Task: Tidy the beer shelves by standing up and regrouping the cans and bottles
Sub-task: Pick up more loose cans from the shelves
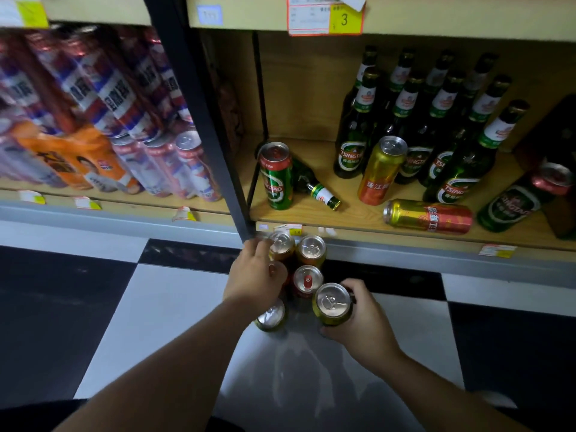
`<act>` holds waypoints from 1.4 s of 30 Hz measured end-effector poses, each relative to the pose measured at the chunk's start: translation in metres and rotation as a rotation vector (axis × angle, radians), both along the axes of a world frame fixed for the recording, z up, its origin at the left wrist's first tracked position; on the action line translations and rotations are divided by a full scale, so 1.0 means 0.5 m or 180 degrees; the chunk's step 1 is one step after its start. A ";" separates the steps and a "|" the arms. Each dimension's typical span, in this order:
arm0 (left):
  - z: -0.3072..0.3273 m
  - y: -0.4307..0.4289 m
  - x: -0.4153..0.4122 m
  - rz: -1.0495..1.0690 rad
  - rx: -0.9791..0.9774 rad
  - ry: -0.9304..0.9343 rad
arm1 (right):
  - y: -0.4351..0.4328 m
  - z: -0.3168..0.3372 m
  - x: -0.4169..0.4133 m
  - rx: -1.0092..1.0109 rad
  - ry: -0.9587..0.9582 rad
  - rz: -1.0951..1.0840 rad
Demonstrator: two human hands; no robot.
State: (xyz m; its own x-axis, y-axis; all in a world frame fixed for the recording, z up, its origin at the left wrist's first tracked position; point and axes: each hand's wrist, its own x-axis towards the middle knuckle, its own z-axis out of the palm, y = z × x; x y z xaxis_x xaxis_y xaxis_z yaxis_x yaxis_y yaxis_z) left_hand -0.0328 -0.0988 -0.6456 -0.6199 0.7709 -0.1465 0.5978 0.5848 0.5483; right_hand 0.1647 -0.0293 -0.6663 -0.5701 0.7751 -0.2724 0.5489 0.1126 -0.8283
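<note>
Six or so cans (311, 249) stand bunched on the floor (187, 291) just below the shelf (358, 213), likely parked there to free room for sorting by brand. The right hand (361, 322) wraps fingers and thumb round a gold can (333, 302) at the near edge of the bunch and holds it upright; I cannot tell whether it is lifted or resting on the floor. The left hand (254, 275) lies over the bunch's left side with its fingers bent across a far can top, seemingly steadying the group. Its palm hides whether it actually grips one.

On the shelf, bottles (436, 120) stand in rows at the back. In front, a green can (276, 179) and a tall can (381, 169) are upright. A small bottle (316, 188) lies on its side just behind the green can, a fallen can (428, 216) lies flat near the front edge, and a tilted can (511, 207) leans at the far right. Those three need righting, and the mixed brands suggest most of the regrouping is not yet done.
</note>
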 end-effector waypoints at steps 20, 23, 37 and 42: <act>-0.049 -0.082 0.057 0.0952 -0.0659 -0.1351 | -0.084 -0.138 -0.063 -0.0289 0.0030 -0.0451; -0.055 -0.080 0.057 0.0946 -0.0676 -0.1306 | -0.084 -0.148 -0.066 -0.0333 0.0060 -0.0503; -0.048 -0.081 0.055 0.0893 -0.0753 -0.1313 | -0.083 -0.122 -0.067 -0.0293 -0.0112 -0.0264; -0.034 -0.083 0.055 0.0773 -0.0875 -0.1251 | -0.077 -0.111 -0.062 -0.0369 -0.0162 -0.0201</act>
